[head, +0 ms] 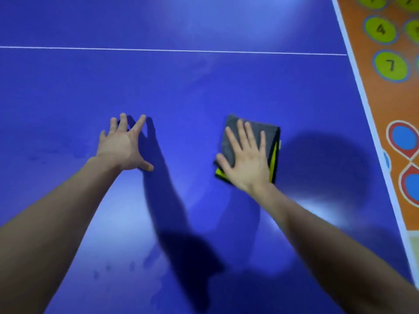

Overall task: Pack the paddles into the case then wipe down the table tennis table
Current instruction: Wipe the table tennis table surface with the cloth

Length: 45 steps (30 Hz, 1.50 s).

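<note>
The right hand [246,159] lies flat with straight, spread fingers, pressing on a folded grey and yellow cloth [271,136]. The left hand [123,146] is also spread, fingertips touching the blue table tennis worktop [204,87] well to the left of the cloth. A white line [172,50] crosses beyond them. An orange floor mat [382,98] with numbered green circles [390,65] lies past the right edge.

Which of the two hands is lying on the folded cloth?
The right hand lies flat on the grey-and-yellow cloth; the left hand rests only on the bare blue table.
</note>
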Each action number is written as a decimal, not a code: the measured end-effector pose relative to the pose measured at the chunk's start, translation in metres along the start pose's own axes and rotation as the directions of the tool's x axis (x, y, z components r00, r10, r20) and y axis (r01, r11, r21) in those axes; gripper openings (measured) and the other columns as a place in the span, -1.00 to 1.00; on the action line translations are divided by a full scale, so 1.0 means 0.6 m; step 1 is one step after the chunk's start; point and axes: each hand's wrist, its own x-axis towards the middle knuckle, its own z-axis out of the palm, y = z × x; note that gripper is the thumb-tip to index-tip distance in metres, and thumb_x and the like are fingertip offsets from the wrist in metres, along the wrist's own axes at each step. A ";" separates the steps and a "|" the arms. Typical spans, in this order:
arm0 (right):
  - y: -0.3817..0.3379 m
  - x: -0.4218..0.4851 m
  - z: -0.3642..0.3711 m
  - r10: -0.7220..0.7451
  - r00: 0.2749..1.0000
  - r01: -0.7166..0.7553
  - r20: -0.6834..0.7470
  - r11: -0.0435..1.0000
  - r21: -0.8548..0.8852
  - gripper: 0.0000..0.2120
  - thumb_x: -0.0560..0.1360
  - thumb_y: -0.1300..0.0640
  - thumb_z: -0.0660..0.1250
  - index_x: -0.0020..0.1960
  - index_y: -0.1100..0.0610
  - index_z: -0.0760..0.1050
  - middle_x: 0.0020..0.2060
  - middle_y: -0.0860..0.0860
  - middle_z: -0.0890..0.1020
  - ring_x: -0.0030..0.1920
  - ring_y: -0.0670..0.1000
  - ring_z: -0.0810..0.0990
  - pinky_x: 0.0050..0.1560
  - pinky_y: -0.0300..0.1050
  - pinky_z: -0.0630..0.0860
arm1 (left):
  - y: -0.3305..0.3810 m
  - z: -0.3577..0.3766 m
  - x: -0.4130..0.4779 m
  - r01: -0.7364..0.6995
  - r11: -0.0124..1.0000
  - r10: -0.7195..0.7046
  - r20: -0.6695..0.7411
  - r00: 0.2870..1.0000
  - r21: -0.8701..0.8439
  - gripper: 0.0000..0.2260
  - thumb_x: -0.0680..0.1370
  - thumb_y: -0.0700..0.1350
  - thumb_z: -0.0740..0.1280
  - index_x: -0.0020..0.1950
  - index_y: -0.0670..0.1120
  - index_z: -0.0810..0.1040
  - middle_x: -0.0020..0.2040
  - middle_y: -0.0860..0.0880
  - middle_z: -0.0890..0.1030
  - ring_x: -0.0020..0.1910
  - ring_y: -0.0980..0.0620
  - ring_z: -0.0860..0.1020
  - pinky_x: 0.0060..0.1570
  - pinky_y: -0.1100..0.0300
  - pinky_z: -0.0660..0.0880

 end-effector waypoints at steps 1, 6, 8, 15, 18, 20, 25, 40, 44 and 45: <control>-0.028 -0.042 -0.001 -0.112 0.993 0.110 0.041 0.993 0.029 -0.19 0.65 -0.40 0.15 0.77 -0.01 0.14 0.78 0.11 -0.02 0.78 0.12 -0.11 0.67 0.46 -0.03 | 0.002 -0.003 0.011 0.007 1.000 -0.007 0.028 1.000 0.007 0.48 0.11 0.38 0.71 0.72 0.24 -0.26 0.74 -0.15 -0.13 0.72 -0.27 -0.10 0.53 -0.37 0.25; -0.072 -0.095 -0.009 -0.452 0.879 0.445 0.150 0.892 0.082 -0.22 0.66 -0.36 0.19 0.78 -0.06 0.11 0.78 0.07 -0.06 0.78 0.11 -0.14 0.69 0.45 -0.05 | -0.004 0.003 0.035 0.002 1.000 -0.004 0.085 0.996 0.022 0.53 0.02 0.41 0.72 0.71 0.27 -0.26 0.72 -0.10 -0.11 0.70 -0.24 -0.05 0.29 -0.30 0.52; -0.059 -0.003 0.002 -0.461 0.883 0.456 0.086 0.887 0.071 -0.25 0.68 -0.35 0.17 0.77 -0.08 0.13 0.78 0.04 -0.01 0.78 0.08 -0.10 0.70 0.41 -0.05 | -0.006 0.003 0.035 -0.008 0.998 0.003 0.071 0.997 0.068 0.54 0.01 0.45 0.69 0.71 0.27 -0.26 0.71 -0.11 -0.07 0.69 -0.24 0.00 0.17 -0.24 0.57; -0.062 0.397 0.016 -0.032 0.999 0.030 0.025 0.997 0.066 -0.13 0.65 -0.40 0.00 0.79 0.08 -0.04 0.78 0.00 0.06 0.77 0.02 -0.05 0.73 0.30 -0.16 | 0.013 -0.008 0.024 0.011 0.977 -0.025 0.065 0.998 0.213 0.51 0.05 0.47 0.66 0.70 0.26 -0.30 0.71 -0.08 -0.05 0.66 -0.20 0.13 -0.15 0.00 0.46; -0.064 0.397 0.014 -0.039 0.999 0.039 0.008 0.999 0.024 -0.20 0.67 -0.33 -0.02 0.78 0.08 0.06 0.78 0.03 0.06 0.77 0.03 -0.05 0.73 0.30 -0.15 | 0.018 -0.012 0.020 -0.001 0.969 -0.013 0.055 0.998 0.246 0.50 0.07 0.47 0.66 0.71 0.22 -0.29 0.70 -0.10 -0.04 0.65 -0.19 0.16 -0.15 0.03 0.44; -0.065 0.333 0.009 -0.102 0.995 0.103 -0.013 0.994 0.046 -0.23 0.69 -0.29 0.06 0.77 0.09 0.12 0.77 0.03 0.09 0.77 0.04 -0.03 0.73 0.30 -0.10 | 0.018 -0.014 0.019 -0.003 0.969 -0.008 0.045 0.999 0.247 0.50 0.07 0.48 0.65 0.71 0.22 -0.29 0.70 -0.11 -0.04 0.65 -0.20 0.15 -0.12 0.04 0.42; -0.091 0.066 -0.008 -0.349 0.934 0.341 0.073 0.935 0.099 -0.22 0.69 -0.24 0.19 0.78 0.11 0.08 0.78 0.02 0.03 0.77 0.04 -0.09 0.71 0.35 0.01 | 0.016 -0.012 0.015 -0.015 0.978 0.008 0.036 0.999 0.209 0.49 0.08 0.47 0.65 0.71 0.21 -0.30 0.72 -0.12 -0.06 0.68 -0.21 0.10 0.13 -0.02 0.54; -0.121 0.459 0.014 -0.200 0.979 0.199 0.033 0.979 0.043 -0.22 0.66 -0.30 0.02 0.78 0.03 0.09 0.78 -0.01 0.05 0.77 0.01 -0.05 0.73 0.29 -0.12 | 0.012 -0.015 0.009 -0.035 0.990 0.033 0.022 0.999 0.134 0.47 0.10 0.47 0.64 0.69 0.26 -0.32 0.75 -0.08 -0.13 0.73 -0.18 0.00 0.30 -0.02 0.48; -0.145 0.202 -0.002 -0.424 0.904 0.418 0.058 0.904 0.090 -0.21 0.67 -0.23 0.17 0.78 0.09 0.08 0.78 0.03 0.02 0.77 0.05 -0.10 0.72 0.33 -0.04 | 0.012 -0.021 0.007 -0.033 0.989 0.031 0.017 0.999 0.147 0.45 0.11 0.47 0.62 0.69 0.26 -0.31 0.75 -0.08 -0.11 0.71 -0.18 0.06 0.23 0.00 0.50; -0.149 0.138 -0.009 -0.478 0.874 0.469 0.094 0.877 0.102 -0.21 0.68 -0.23 0.18 0.78 0.09 0.07 0.78 0.02 0.00 0.77 0.05 -0.12 0.72 0.33 -0.04 | 0.012 -0.020 0.006 -0.037 0.989 0.034 0.021 0.999 0.144 0.45 0.11 0.47 0.62 0.69 0.26 -0.31 0.75 -0.08 -0.12 0.71 -0.18 0.07 0.23 0.00 0.50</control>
